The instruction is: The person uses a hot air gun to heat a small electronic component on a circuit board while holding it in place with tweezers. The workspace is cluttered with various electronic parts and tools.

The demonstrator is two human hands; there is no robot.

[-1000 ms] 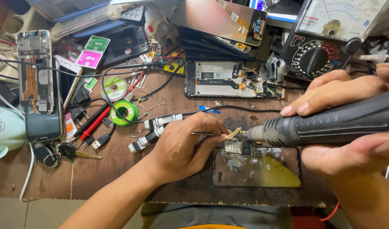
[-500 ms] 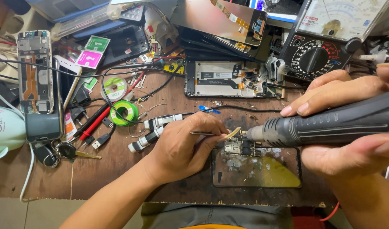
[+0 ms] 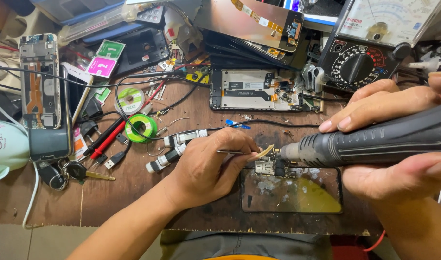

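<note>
left hand (image 3: 208, 166): closed in a pinch on thin metal tweezers (image 3: 232, 152), knuckles up, forearm coming in from lower left.
tweezers: tips pointed right, touching the small circuit board (image 3: 273, 167); a pale yellowish sliver sat at the tips, can't tell what it was.
right hand (image 3: 393, 139): wrapped around the dark grey rotary tool (image 3: 369, 141), fingers over the top, thumb under.
rotary tool: lay nearly level, nose pointing left, tip right at the board's upper edge, just beside the tweezer tips.
small circuit board: between the 2 hands, resting on the top left corner of the glass panel (image 3: 297, 195).
glass panel: flat on the wooden bench (image 3: 134, 192) directly below both hands, smeared, yellowish patch at its right end.
2 white-tipped probes (image 3: 177, 147): just left of the left hand, touching or nearly touching its knuckles.
blue bit (image 3: 237, 124): small, on the bench just above the left hand.
opened phone (image 3: 259, 95): above the hands, back off, internals exposed.
analog multimeter (image 3: 374, 45): above the right hand, black dial facing up.
green tape rolls (image 3: 136, 113): 2, up and left of the left hand, well apart from it.
red and black leads (image 3: 105, 139): left of the left hand, next to the rolls.
keys (image 3: 78, 172): far left of the left hand, level with its wrist.
stripped phone frame (image 3: 40, 82): far left, upright, beyond the leads.
</note>
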